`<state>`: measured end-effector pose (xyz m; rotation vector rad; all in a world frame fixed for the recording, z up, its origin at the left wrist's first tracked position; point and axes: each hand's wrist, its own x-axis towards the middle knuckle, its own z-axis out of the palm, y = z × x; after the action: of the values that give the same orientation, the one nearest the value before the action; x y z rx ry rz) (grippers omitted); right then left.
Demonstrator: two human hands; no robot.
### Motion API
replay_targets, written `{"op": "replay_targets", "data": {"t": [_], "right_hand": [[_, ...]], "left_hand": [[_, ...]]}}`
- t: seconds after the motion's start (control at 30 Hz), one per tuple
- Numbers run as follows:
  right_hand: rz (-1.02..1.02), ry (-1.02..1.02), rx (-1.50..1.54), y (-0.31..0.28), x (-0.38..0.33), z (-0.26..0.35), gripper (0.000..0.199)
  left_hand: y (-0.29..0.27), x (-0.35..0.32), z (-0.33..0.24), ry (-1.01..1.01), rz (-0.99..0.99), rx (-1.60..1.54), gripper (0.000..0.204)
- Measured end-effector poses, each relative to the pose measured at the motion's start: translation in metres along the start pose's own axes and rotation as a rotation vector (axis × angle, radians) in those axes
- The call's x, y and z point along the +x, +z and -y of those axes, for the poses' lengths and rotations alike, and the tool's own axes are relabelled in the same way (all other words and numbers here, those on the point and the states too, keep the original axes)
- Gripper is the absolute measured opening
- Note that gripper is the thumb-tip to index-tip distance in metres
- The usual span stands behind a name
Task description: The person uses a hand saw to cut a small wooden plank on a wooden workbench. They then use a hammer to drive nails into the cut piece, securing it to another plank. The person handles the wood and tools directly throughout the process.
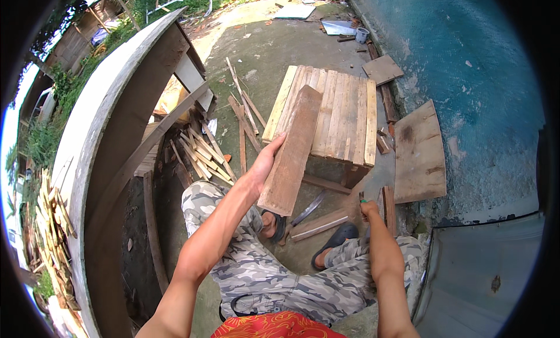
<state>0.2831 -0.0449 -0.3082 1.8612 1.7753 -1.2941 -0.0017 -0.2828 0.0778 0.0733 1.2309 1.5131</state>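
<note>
My left hand (pixel 263 170) grips a thick brown wooden board (pixel 293 154) by its left edge and holds it tilted up in front of a low slatted wooden table (pixel 337 113). The board's upper end overlaps the tabletop in view; whether they touch I cannot tell. My right hand (pixel 368 208) is closed around a small hand tool (pixel 362 199) with a green part and a dark tip, low beside the table's near right corner. Most of that tool is hidden by my fingers. Between my feet lie a long grey blade (pixel 308 208) and a piece of timber (pixel 319 224).
A large pale panel (pixel 111 104) leans along my left, near a pile of wood strips (pixel 204 154). On the right, a plywood sheet (pixel 419 154) rests against the blue wall (pixel 466 75). A small bucket (pixel 361 34) stands farther back. More timber (pixel 389 212) is beside my right hand.
</note>
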Motion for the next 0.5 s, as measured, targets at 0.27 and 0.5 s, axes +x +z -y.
{"op": "replay_targets", "data": {"t": [0.27,0.5], "right_hand": [[-0.024,0.038,0.039,-0.006,0.017,-0.03,0.031],[-0.037,0.093,-0.04,-0.005,0.017,-0.076,0.052]], "left_hand": [[-0.003,-0.002,0.015,-0.031,0.109,-0.084,0.061],[0.006,0.003,0.033,0.008,0.152,-0.068,0.068]]}}
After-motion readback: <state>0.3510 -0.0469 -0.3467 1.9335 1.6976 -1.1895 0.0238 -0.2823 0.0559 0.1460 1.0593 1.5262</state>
